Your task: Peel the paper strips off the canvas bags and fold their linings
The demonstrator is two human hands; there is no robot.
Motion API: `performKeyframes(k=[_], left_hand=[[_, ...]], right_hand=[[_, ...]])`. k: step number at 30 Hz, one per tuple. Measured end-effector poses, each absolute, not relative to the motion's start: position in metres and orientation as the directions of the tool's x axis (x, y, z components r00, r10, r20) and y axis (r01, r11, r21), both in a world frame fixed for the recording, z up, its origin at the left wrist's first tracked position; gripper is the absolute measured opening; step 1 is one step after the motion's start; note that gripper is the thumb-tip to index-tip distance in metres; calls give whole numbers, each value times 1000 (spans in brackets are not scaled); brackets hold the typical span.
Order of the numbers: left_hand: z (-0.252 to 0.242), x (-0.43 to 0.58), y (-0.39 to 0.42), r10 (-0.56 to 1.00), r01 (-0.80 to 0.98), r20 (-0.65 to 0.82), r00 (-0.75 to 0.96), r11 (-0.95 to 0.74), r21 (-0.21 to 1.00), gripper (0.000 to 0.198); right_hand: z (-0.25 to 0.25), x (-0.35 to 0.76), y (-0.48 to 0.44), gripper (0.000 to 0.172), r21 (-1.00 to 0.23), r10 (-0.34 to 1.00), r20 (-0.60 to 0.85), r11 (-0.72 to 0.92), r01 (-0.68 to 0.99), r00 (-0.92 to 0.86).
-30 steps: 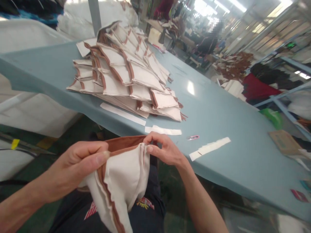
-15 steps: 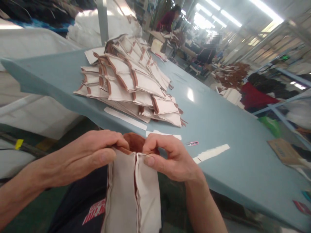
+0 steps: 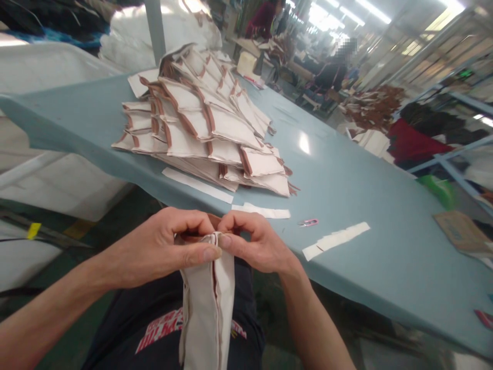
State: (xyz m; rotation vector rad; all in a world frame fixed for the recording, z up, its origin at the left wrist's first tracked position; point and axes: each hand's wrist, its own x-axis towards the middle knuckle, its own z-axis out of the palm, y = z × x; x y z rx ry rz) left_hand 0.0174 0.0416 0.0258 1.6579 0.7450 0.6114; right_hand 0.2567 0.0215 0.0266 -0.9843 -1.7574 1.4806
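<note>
A cream fabric piece (image 3: 202, 308) with a brown-edged seam down its middle hangs from my two hands, over my dark clothing. My left hand (image 3: 173, 246) is closed on its upper edge, thumb laid across the front near the seam. Just right of the seam, my right hand (image 3: 254, 241) pinches the same edge between thumb and fingers. The fingertips of both hands nearly meet at the seam top. A bit of brown material shows behind the fingers; the rest of it is hidden.
On the blue-green table (image 3: 346, 185) lies a pile of cream pieces with brown trim (image 3: 215, 123). Pink thread snips (image 3: 308, 222) and white strips (image 3: 339, 239) lie near its front edge. A white bin (image 3: 57, 67) stands at left. Other people (image 3: 331, 72) sit farther back.
My hands have come closer together at the seam, and the fabric's top edge is now bunched and narrower. My left thumb has moved right, over to the seam.
</note>
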Motion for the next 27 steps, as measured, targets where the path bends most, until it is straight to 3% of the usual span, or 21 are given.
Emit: performKeyframes(k=[10,27], left_hand=[[21,19,42,717,159,-73,693,-53,986,35],[33,18,39,755,225,-90,649,-77,971,32]], right_hand=[[21,261,19,65,-990,859,-57,19,143,-509],[50,252,7,54,-933,898,-76,88,348,-432]])
